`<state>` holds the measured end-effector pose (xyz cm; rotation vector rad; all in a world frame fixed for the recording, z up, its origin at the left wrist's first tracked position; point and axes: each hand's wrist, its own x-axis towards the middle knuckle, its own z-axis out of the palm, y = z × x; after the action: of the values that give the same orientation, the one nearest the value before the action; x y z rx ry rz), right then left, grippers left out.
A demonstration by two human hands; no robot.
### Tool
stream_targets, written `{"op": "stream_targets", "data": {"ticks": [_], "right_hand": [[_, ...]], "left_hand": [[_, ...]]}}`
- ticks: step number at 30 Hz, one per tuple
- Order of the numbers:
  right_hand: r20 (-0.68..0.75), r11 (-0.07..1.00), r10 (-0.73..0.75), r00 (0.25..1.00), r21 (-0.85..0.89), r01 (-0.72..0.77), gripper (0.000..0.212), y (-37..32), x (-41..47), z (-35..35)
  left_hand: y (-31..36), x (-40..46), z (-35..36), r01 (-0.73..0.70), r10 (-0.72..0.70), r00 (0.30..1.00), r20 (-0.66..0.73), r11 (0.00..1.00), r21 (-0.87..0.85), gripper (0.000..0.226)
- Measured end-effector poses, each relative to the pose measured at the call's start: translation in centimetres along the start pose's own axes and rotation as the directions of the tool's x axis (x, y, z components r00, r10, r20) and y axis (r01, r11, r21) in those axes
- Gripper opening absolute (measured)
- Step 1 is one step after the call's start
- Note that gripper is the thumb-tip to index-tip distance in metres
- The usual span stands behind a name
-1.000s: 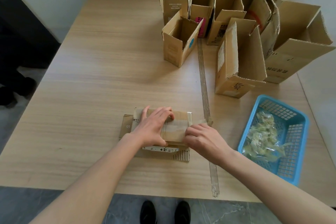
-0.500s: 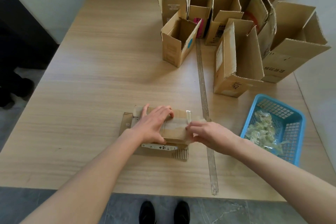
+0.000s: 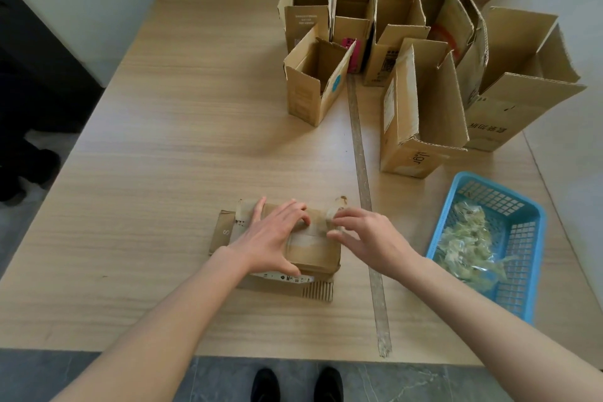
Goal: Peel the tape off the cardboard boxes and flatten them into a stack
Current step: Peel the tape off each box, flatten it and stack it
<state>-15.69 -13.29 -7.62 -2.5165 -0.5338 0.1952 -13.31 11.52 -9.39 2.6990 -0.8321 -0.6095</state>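
A small flattened cardboard box (image 3: 313, 254) lies on top of another flat piece of cardboard (image 3: 225, 232) near the table's front edge. A strip of clear tape (image 3: 306, 238) crosses its top. My left hand (image 3: 274, 238) presses flat on the box, fingers spread. My right hand (image 3: 362, 235) is at the box's right end and pinches a loose end of tape (image 3: 332, 214) between thumb and fingertips. Several open upright cardboard boxes (image 3: 421, 108) stand at the back right of the table.
A blue plastic basket (image 3: 522, 238) holding a heap of peeled tape sits at the right. A long metal ruler (image 3: 365, 192) runs front to back just right of my hands. The wooden table (image 3: 163, 140) meets a wall at the back.
My right hand has lifted from the box's right edge and drawn the tape end up and away. My left hand has stayed pressed on the box.
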Motion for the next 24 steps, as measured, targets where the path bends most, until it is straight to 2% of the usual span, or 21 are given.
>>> {"op": "stream_targets", "data": {"ticks": [2,4,6,9,12,14,16,20,21,24], "right_hand": [[0.021,0.998,0.032,0.999,-0.054,-0.031,0.039,0.2,-0.3,0.2],[-0.067,0.997,0.065,0.996,-0.033,-0.068,0.024,0.3,-0.5,0.9],[-0.096,0.997,0.070,0.993,-0.022,-0.072,0.004,0.2,-0.4,1.6],[-0.070,0.996,0.089,0.994,0.014,-0.088,0.005,0.6,0.0,1.2],[-0.140,0.952,0.283,0.949,0.162,-0.260,0.007,1.4,0.7,0.0],[-0.133,0.921,0.357,0.924,0.213,-0.325,0.008,1.5,0.8,0.0],[-0.127,0.926,0.349,0.928,0.198,-0.321,0.011,1.8,0.9,0.1],[-0.300,0.945,0.327,0.896,0.122,-0.304,0.011,3.9,3.0,-4.1],[-0.292,0.952,0.306,0.906,0.105,-0.288,0.011,4.1,3.6,-5.5],[-0.139,0.971,0.234,0.962,0.079,-0.225,0.017,3.2,4.2,-7.5]], "left_hand": [[0.8,0.3,0.4,0.047,-0.047,0.999,0.005,0.999,-0.004,0.122],[1.9,0.6,1.1,0.097,-0.097,0.995,-0.011,0.995,0.011,0.131],[2.5,0.6,1.8,0.118,-0.118,0.991,-0.062,0.993,-0.005,0.129],[2.2,0.4,1.6,0.084,-0.091,0.991,-0.099,0.994,-0.073,0.125],[1.8,0.8,0.7,0.055,-0.066,0.994,-0.087,0.990,-0.127,0.123],[1.9,1.1,0.6,0.032,-0.039,0.997,-0.065,0.994,-0.103,0.123],[1.8,1.1,0.7,0.002,-0.004,0.999,-0.038,0.997,-0.072,0.122],[1.2,1.0,0.4,-0.088,0.088,0.996,0.005,0.996,-0.030,0.120],[1.2,1.0,0.2,-0.088,0.089,0.996,0.011,0.996,-0.029,0.120],[1.6,1.2,0.0,-0.069,0.070,0.997,0.025,0.997,-0.040,0.124]]}}
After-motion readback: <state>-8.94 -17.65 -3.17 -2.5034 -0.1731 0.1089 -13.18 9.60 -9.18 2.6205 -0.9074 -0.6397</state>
